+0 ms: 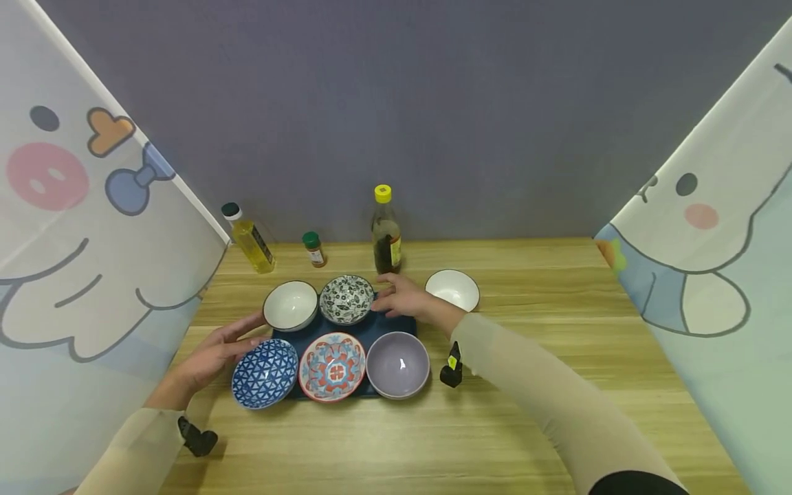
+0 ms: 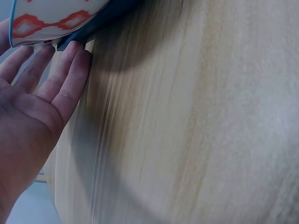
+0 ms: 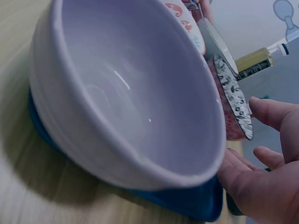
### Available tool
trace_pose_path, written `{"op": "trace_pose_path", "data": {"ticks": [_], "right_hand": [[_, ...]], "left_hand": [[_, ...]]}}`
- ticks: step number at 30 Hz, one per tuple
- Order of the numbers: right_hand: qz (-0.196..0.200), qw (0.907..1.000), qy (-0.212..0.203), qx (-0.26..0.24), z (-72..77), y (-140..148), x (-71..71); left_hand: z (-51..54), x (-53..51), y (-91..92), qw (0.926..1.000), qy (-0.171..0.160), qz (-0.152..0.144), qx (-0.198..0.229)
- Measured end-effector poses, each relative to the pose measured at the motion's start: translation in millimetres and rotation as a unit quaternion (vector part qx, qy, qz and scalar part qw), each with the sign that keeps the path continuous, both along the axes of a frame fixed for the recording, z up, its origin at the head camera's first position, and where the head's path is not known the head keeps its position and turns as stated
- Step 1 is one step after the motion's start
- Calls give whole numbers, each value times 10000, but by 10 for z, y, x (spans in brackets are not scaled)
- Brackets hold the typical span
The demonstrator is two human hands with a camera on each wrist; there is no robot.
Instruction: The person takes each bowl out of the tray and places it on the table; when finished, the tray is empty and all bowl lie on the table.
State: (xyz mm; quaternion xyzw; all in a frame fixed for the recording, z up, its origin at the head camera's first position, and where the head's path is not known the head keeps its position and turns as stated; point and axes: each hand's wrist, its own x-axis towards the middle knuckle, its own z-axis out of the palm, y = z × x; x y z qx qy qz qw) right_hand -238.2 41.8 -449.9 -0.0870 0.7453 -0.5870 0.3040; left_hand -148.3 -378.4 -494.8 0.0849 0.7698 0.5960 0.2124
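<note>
A dark blue tray (image 1: 402, 324) carries several bowls in two rows. At its left side my left hand (image 1: 213, 356) has its fingers extended by the white bowl (image 1: 291, 304) and the blue triangle-patterned bowl (image 1: 265, 375). The left wrist view shows its fingertips (image 2: 80, 58) under a bowl's flank, at the tray's edge. My right hand (image 1: 405, 299) reaches over the tray's back right corner with loosely extended fingers. Its thumb (image 3: 268, 109) is close to the black-and-white floral bowl (image 1: 346, 300). A purple bowl (image 1: 398, 364) and a red-and-blue patterned bowl (image 1: 333, 368) fill the front row.
Beyond the right forearm, another white bowl (image 1: 452, 285) stands on the wooden table (image 1: 526, 289). Along the back wall are an oil bottle (image 1: 254, 240), a green-capped jar (image 1: 314, 251) and a yellow-capped sauce bottle (image 1: 386, 237), just behind the right hand.
</note>
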Motion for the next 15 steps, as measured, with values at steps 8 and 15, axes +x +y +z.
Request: {"op": "trace_pose_path", "data": {"ticks": [8,15], "right_hand": [[-71,9988,-441,-220,-103,-125,-51],[-101,9971,-695,-305,-139,-181,-74]], "left_hand": [[10,-1,8,9999,94,-54,116],[29,5,23,9998,101,-103,122]]}}
